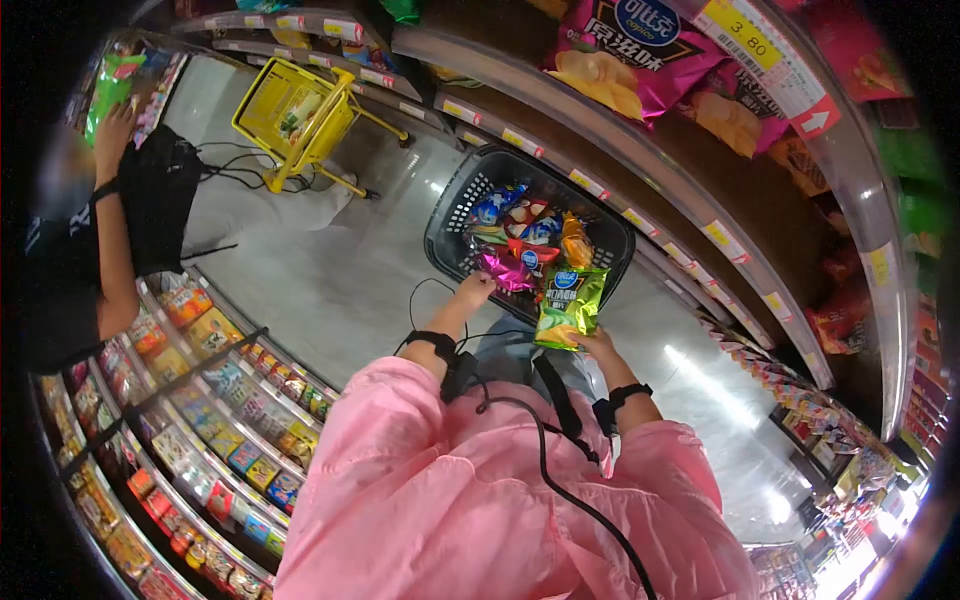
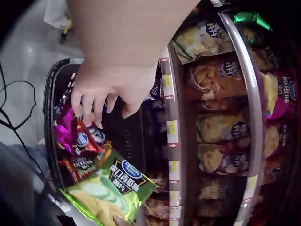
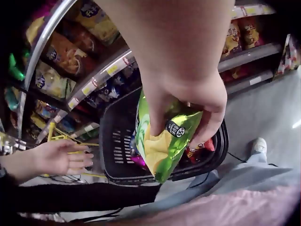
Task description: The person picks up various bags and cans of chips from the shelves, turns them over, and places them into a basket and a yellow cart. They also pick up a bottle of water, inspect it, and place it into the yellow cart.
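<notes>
My right hand [image 1: 597, 346] grips a green bag of potato chips [image 1: 570, 305] by its edge, over the near side of a black shopping basket [image 1: 440, 235]. In the right wrist view the right hand [image 3: 190, 101] bends its fingers and thumb around the upper part of the bag [image 3: 162, 141]. Above the basket's left part, my left hand [image 1: 474, 292] has its fingers loosely extended, beside a purple snack bag [image 1: 507, 271]. Nothing shows in the left hand [image 2: 110, 89] in the left wrist view. Blue, red and orange snack bags [image 1: 577, 242] lie in the basket too.
Shelves with price tags [image 1: 590, 185] and chip bags [image 1: 640, 50] curve along the far and right sides. Packaged goods fill another shelf [image 1: 215, 420] at lower left. A yellow cart [image 1: 300, 120] and a person in black [image 1: 130, 220] are at the left.
</notes>
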Motion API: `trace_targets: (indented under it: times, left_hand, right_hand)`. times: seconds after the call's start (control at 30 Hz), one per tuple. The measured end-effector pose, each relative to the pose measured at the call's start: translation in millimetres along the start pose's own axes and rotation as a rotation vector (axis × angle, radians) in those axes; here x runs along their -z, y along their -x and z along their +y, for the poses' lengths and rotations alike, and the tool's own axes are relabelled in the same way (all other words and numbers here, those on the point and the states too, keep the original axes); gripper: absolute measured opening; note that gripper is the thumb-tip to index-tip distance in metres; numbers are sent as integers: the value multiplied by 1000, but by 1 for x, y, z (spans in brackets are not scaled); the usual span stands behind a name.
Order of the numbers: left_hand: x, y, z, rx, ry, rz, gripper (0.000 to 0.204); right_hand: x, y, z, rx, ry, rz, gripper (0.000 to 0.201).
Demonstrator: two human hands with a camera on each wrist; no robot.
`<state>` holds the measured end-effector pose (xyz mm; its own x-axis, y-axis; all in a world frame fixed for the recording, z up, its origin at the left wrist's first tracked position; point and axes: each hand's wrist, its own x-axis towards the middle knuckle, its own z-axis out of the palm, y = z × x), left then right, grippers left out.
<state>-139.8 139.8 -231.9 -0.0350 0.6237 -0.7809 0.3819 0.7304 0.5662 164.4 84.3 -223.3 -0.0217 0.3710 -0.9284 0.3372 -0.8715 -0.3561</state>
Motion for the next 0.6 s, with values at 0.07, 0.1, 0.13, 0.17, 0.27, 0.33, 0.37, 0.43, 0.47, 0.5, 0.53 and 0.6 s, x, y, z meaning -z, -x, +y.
trace_targets:
  times: [0.07, 0.1, 0.13, 0.17, 0.27, 0.33, 0.37, 0.43, 0.47, 0.5, 0.53, 0.6]
  left_hand:
    - [5, 4, -7, -124, -247, 67, 29]
    - [5, 4, -9, -112, -253, 28, 28]
    - [5, 2, -11, -100, -259, -10, 27]
    - [4, 0, -15, -88, -265, -49, 26]
    - [7, 12, 2, 14, 102, -156, 28]
    - [7, 13, 10, 54, 147, -177, 31]
    - [6, 6, 4, 12, 74, -176, 33]
    - [6, -10, -11, -76, -71, -174, 37]
    - [8, -22, -17, -71, -167, -292, 43]
    - [11, -13, -5, -37, -148, -232, 42]
    - [13, 10, 20, -3, -130, -172, 41]
    - [8, 2, 6, 59, -108, -70, 38]
  right_hand:
    - [-9, -14, 6, 35, 64, 43, 58]
    - [-13, -12, -1, 10, 95, 36, 59]
    - [-15, 1, -21, -15, 126, 29, 59]
    - [-18, 8, -34, -40, 157, 23, 60]
    - [-32, -13, -32, -24, 120, 59, 67]
    - [-34, -13, -47, -18, 55, -31, 73]
    - [-39, -12, -54, -6, 4, -52, 67]
    - [-49, -10, -71, 20, -97, -91, 56]
    - [-51, -6, -79, 48, -108, -138, 58]
    - [-53, -2, -87, 42, -133, -155, 59]
    - [-54, 3, -94, 36, -159, -173, 59]
    - [-58, 0, -97, 10, -217, -187, 61]
